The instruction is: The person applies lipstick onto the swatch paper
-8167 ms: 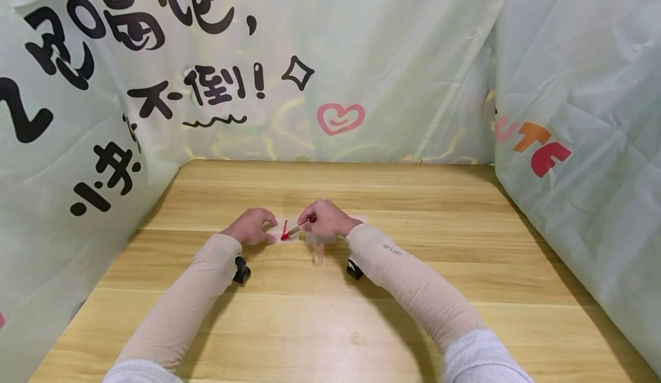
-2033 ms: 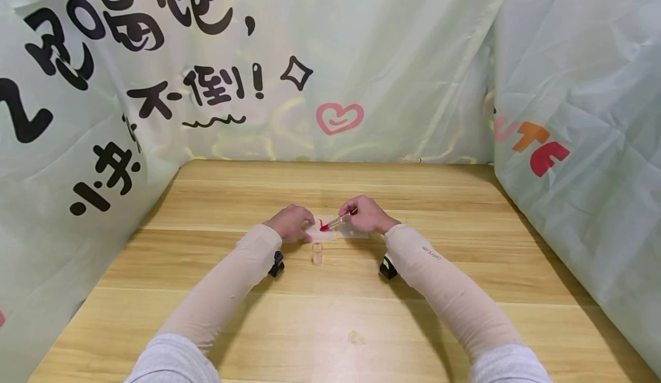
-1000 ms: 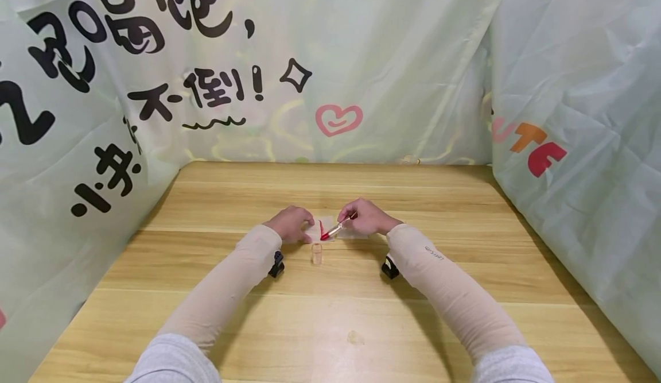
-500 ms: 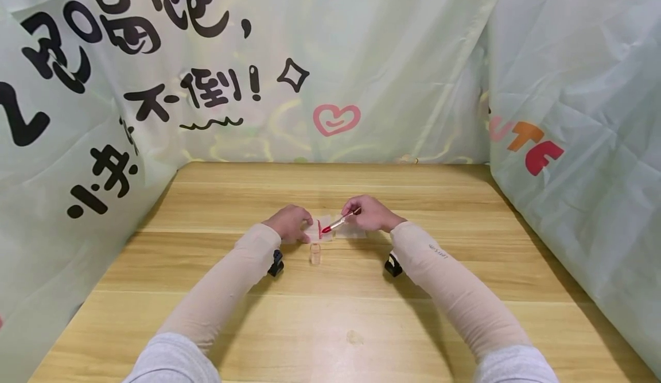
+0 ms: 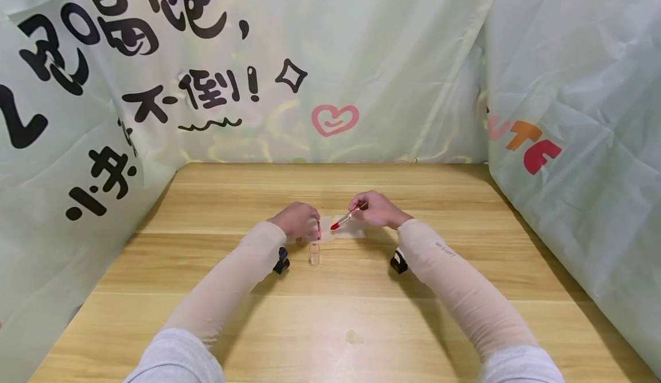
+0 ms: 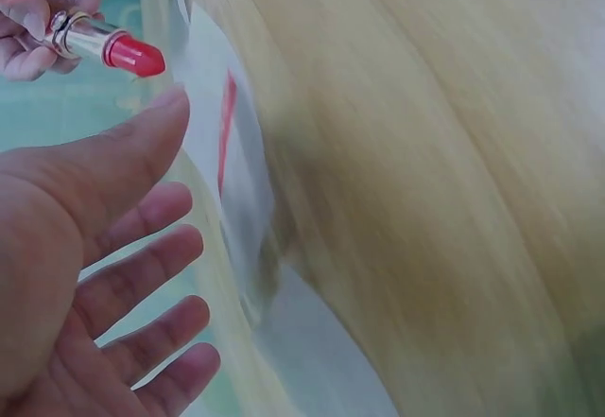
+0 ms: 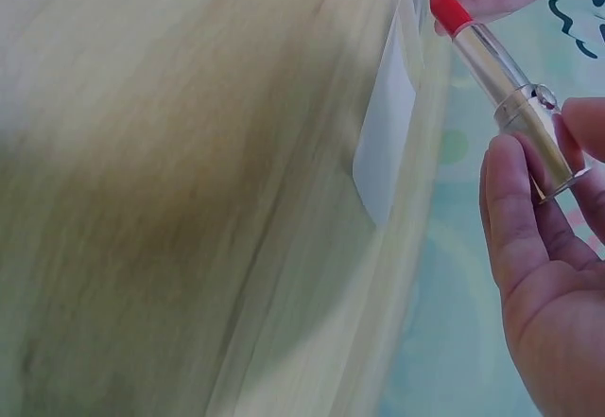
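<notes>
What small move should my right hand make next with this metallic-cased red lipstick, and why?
Your right hand should probably ease the metallic-cased red lipstick away from the thin white paper: a red line already marks it, and the uncovered, nearby tip might smudge it.

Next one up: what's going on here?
At a wooden table, a person's right hand holds an uncapped red lipstick, its tip pointing toward a white paper slip that bears a red line. The left hand is at that slip's left side, holding nothing. What looks like the lipstick's clear cap sits nearer the person.
</notes>
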The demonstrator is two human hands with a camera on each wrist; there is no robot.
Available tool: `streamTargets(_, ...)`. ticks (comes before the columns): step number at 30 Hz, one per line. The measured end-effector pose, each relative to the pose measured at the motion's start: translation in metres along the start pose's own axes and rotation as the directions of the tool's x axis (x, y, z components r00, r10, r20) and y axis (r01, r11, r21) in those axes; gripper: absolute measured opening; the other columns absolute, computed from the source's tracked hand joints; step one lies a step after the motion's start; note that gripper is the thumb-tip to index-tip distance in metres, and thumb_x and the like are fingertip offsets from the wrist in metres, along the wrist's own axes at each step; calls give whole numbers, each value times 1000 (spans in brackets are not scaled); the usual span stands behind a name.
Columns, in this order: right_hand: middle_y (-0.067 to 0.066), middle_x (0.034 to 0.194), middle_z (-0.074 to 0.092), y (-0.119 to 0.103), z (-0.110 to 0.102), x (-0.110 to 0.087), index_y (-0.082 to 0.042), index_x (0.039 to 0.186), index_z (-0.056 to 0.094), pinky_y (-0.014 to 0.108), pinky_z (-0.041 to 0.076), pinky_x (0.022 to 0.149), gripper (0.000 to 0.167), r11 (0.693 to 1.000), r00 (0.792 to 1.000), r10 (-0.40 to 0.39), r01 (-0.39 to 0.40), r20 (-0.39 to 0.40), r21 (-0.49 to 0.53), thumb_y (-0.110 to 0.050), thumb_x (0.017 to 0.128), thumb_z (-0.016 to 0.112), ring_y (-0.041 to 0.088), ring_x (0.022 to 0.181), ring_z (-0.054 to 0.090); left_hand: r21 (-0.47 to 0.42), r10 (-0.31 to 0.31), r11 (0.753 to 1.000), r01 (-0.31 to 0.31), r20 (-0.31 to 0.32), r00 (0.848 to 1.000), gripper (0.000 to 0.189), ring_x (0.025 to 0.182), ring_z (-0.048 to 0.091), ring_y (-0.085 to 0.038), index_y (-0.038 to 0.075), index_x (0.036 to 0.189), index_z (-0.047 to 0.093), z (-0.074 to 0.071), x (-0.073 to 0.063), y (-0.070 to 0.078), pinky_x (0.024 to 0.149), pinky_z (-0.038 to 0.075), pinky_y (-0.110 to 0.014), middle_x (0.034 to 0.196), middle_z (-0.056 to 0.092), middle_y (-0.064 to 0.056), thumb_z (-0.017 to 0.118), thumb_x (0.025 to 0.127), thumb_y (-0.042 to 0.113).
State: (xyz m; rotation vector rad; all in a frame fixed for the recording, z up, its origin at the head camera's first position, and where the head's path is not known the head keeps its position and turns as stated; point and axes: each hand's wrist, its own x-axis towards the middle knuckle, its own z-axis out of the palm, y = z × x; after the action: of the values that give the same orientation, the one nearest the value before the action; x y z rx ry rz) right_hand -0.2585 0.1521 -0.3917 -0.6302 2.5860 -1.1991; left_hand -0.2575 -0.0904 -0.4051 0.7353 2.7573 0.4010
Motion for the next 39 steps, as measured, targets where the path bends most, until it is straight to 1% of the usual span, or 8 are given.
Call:
streamTargets(7, 8, 91, 65, 4, -5, -1, 0, 97, 68, 29, 49, 69, 13, 999, 999, 30, -29, -36, 27, -2, 86, 62, 19, 80, 58, -29, 8, 1000, -8, 5, 1000, 41, 119, 55, -24, 7, 123, 65, 4, 13, 7, 101, 43, -36, 125, 63, -6, 73, 89, 29)
streamTargets(11, 8, 91, 66, 8, -6, -2, -1, 96, 68, 29, 48, 69, 12, 999, 997, 39, -38, -61, 17, -2, 87, 61, 19, 79, 58, -23, 12, 1000, -11, 7, 1000, 41, 121, 53, -23, 8, 124, 65, 7, 19, 11, 103, 42, -35, 127, 62, -6, 72, 89, 29)
streamTargets(16, 10, 93, 66, 12, -11, -4, 0, 97, 68, 32, 49, 73, 12, 999, 993, 44, -43, -110, 9, -4, 88, 62, 21, 83, 59, 5, 39, 999, -39, 13, 999, 42, 122, 53, -23, 9, 125, 64, 8, 23, 14, 102, 42, -34, 128, 62, -5, 72, 90, 30)
streamTargets(21, 10, 94, 66, 16, -15, -5, 0, 97, 68, 34, 49, 77, 13, 999, 987, 46, -48, -152, -11, -5, 88, 62, 24, 87, 60, -18, 63, 998, -62, 26, 998, 39, 122, 53, -23, 9, 124, 65, 6, 26, 19, 103, 42, -35, 127, 62, -5, 71, 90, 28)
streamTargets(26, 10, 93, 66, 18, -15, -5, 0, 97, 68, 32, 48, 74, 13, 998, 983, 56, -59, -177, -15, -7, 88, 62, 23, 85, 58, -38, 55, 998, -53, 37, 998, 38, 121, 53, -20, 12, 123, 66, 8, 30, 20, 103, 42, -34, 128, 62, -3, 72, 90, 29)
streamTargets(30, 10, 94, 65, 18, -15, -5, 0, 99, 68, 32, 48, 73, 15, 997, 980, 67, -71, -188, -16, -9, 89, 62, 23, 85, 58, -30, 40, 999, -39, 46, 998, 38, 123, 52, -21, 12, 124, 65, 8, 32, 24, 104, 40, -34, 131, 60, -4, 71, 91, 28)
streamTargets(33, 10, 94, 65, 19, -15, -5, 0, 100, 67, 33, 49, 74, 15, 996, 978, 80, -84, -193, -15, -10, 90, 62, 23, 86, 58, -14, 42, 999, -41, 49, 998, 38, 123, 51, -22, 12, 125, 65, 10, 34, 26, 104, 40, -35, 132, 59, -3, 71, 91, 29)
streamTargets(39, 10, 94, 65, 21, -14, -4, -1, 100, 67, 34, 50, 75, 16, 994, 976, 107, -111, -192, -14, -11, 89, 63, 24, 85, 58, 0, 26, 1000, -26, 53, 998, 38, 124, 50, -22, 15, 122, 66, 13, 38, 28, 104, 41, -36, 133, 59, -2, 73, 89, 30)
